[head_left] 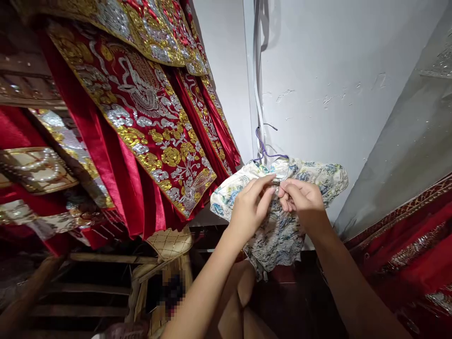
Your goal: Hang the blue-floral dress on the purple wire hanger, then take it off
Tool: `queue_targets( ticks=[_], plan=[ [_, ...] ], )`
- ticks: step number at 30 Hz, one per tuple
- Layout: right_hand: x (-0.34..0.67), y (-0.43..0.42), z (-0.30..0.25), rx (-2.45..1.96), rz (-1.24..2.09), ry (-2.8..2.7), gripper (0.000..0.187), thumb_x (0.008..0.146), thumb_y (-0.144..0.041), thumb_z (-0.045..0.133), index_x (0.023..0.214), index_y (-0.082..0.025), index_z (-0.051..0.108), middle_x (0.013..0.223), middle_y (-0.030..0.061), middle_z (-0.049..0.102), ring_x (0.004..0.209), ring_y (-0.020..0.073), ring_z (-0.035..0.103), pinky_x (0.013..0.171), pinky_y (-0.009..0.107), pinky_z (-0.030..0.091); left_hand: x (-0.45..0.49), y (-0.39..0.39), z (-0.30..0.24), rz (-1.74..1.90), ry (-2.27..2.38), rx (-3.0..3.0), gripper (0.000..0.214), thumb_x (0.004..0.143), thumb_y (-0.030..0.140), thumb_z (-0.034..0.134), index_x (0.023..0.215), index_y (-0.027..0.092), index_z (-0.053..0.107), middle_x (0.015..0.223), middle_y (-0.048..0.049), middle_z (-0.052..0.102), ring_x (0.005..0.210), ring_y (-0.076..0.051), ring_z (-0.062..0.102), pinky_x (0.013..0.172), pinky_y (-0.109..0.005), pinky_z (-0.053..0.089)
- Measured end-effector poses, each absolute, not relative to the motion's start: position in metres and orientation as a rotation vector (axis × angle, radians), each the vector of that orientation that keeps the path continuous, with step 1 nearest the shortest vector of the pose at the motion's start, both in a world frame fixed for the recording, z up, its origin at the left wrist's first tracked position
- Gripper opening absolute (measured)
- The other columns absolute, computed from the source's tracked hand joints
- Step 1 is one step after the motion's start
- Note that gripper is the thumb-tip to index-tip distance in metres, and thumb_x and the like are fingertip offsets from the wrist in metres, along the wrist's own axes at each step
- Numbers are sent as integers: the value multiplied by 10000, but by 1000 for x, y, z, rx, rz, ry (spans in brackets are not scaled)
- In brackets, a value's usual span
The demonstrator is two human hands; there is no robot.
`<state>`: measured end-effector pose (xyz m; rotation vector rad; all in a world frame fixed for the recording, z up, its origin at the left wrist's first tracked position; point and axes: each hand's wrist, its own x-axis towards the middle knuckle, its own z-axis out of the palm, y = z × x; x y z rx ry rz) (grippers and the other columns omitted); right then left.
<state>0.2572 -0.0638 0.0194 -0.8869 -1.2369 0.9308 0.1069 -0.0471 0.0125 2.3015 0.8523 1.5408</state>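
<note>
A white blouse with a blue and green floral print (282,240) hangs on a purple hanger (262,149) against the wall. At its neckline, my left hand (252,200) is closed in a pinch on a small dark, shiny piece (276,181), whose kind I cannot make out. My right hand (300,195) meets it from the other side, thumb and forefinger pressed together at the same piece and the fabric edge. Both hands cover much of the blouse's upper front.
Red garments with gold and silver embroidery (169,141) hang at the left. Below them stands a wooden chair (141,268) with a cream quilted bag (173,242). A pale pole (256,61) runs up the white wall. More red fabric (413,245) hangs at the right.
</note>
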Motion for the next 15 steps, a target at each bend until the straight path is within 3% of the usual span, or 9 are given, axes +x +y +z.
queue_targets(
  ticks=[3,8,12,15],
  plan=[
    [253,-62,25,-837,919,-1300,233,812,-288,582,603,-187,598,415,-37,502,397,92,419,431,218,311,112,-50,31,1545,920,2383,149,1004,253,537,905,186,626,807,-13,661,728,-140,600,716,-260,459],
    [251,-59,0,-998,882,-1370,265,763,-296,585,522,-196,542,403,-60,404,388,81,334,413,232,227,95,-53,33,1849,1067,2244,156,995,220,519,858,186,585,798,-8,617,751,-139,564,724,-256,425],
    [263,-71,-36,-1134,897,-1372,298,736,-298,543,465,-217,451,387,-67,330,384,79,289,424,249,182,50,-31,24,2193,992,1544,225,970,297,588,783,174,566,712,30,531,652,-98,496,620,-193,397],
    [266,-90,-57,-1179,924,-1413,322,774,-311,534,474,-217,462,377,-61,361,371,88,324,431,250,232,19,-9,6,2121,845,769,314,929,308,663,703,175,492,619,63,455,546,-66,446,547,-153,392]
  ],
)
